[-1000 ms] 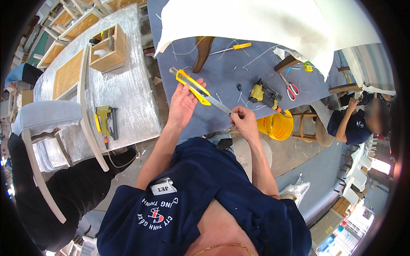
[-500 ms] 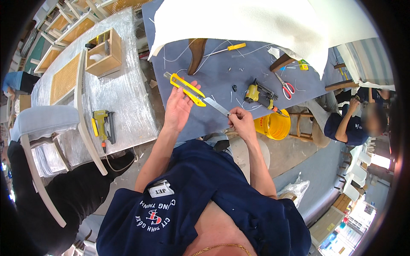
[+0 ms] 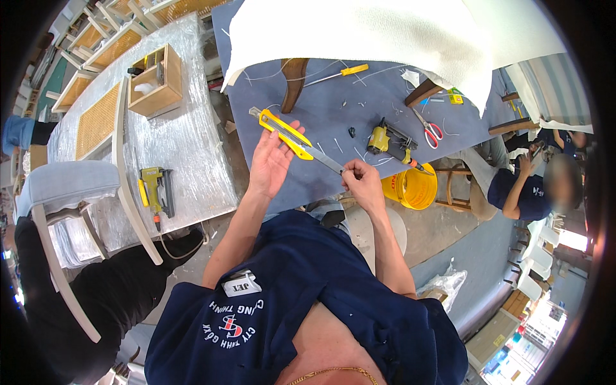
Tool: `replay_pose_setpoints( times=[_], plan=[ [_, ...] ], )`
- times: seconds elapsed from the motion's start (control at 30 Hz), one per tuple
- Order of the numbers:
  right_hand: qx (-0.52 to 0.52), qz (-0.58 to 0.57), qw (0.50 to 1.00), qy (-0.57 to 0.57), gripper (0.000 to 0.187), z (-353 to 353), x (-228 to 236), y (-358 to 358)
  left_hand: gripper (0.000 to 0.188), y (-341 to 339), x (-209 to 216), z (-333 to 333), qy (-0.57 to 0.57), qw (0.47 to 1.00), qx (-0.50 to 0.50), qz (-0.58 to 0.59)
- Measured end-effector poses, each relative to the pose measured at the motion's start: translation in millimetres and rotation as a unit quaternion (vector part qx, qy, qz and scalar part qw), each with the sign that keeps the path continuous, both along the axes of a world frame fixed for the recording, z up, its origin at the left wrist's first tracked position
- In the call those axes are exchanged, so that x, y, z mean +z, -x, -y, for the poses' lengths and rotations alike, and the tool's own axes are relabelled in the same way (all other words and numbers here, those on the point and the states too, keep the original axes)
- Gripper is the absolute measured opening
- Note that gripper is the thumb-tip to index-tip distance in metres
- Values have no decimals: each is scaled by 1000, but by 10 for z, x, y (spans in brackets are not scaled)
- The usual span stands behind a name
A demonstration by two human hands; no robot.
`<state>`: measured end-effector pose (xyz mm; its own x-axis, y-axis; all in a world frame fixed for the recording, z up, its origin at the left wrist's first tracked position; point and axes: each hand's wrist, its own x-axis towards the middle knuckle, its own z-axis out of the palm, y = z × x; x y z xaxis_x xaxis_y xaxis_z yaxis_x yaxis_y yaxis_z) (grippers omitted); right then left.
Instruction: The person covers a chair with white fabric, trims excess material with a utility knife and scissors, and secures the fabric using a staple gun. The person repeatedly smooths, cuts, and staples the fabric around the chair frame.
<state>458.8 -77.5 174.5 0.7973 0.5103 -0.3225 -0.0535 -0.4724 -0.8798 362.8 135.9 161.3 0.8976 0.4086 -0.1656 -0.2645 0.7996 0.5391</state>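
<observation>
My left hand (image 3: 271, 163) holds a yellow utility knife (image 3: 282, 131) by its handle, above the edge of a blue-covered table (image 3: 327, 115). The knife's long metal blade (image 3: 326, 160) is drawn out toward my right hand (image 3: 362, 184), whose fingers pinch the blade's tip. Both hands hover just in front of my chest. A chair draped in white fabric (image 3: 359, 35) lies on the blue table beyond the knife, its wooden legs showing.
On the blue table lie a yellow stapler gun (image 3: 391, 142), red-handled scissors (image 3: 428, 128) and a yellow screwdriver (image 3: 340, 73). A yellow bucket (image 3: 410, 187) stands right of it. The left table holds a wooden box (image 3: 154, 83) and yellow nail gun (image 3: 156, 187). A seated person (image 3: 532, 186) is at right.
The view has shifted slightly; both hands keep the knife and blade between them, held a little closer to my body.
</observation>
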Motion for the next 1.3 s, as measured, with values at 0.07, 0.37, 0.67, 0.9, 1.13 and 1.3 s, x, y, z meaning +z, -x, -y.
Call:
replay_pose_setpoints(
  times=[0.07,0.37,0.67,0.9,1.13,1.3],
  plan=[
    [10,17,1000,-1,16,26,-59,-7,48,-7,23,13,-4,1000,-1,0],
    [115,-265,955,-68,36,133,263,-160,49,-4,-22,31,32,998,-42,-22],
    [179,-304,924,-147,52,74,323,-227,53,-38,15,62,3,997,-75,-29],
    [178,-300,924,-155,59,-73,366,-246,55,-94,10,95,-24,994,-99,-42],
    [130,-288,931,-183,32,-220,-38,-287,60,-120,116,159,-78,987,-132,-38],
    [79,-235,955,-165,33,-617,-296,-130,59,-95,-63,-33,-263,958,-98,-62]
  ],
)
